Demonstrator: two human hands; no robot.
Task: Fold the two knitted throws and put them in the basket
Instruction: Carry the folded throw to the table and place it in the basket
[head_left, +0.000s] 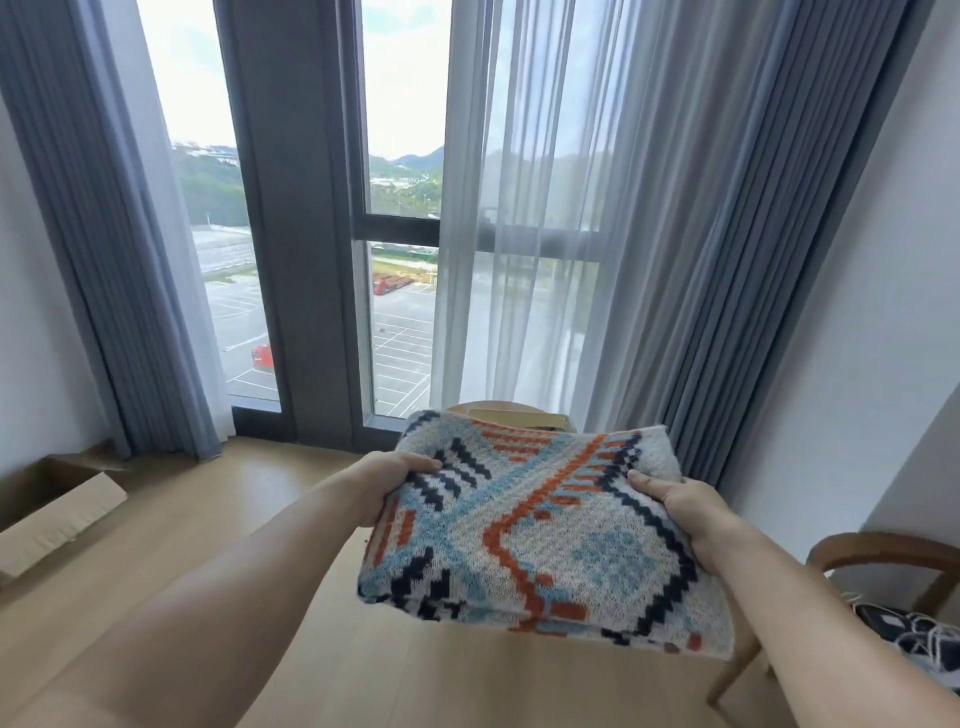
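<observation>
Big window (400, 208) fills twelve o'clock, grey curtains (727, 260) sweeping down toward three. Dead centre, edging to five o'clock, is the folded throw (524, 535), a thick patterned pad carried in the air above the floor. It looks soft and light but floppy, so the layers could slide apart. The best hold is at opposite edges with support underneath, and that's what we've got. A wooden chair (883, 551) sits at four o'clock, a cardboard box (57, 514) at eight. A dark fringed throw (919, 634) lies bunched on the chair seat, not yet folded. The left hand (395, 480) grips the pad's nine o'clock edge and the right hand (685, 512) clamps its three o'clock edge, thumb on top. I can't pick out a basket.
</observation>
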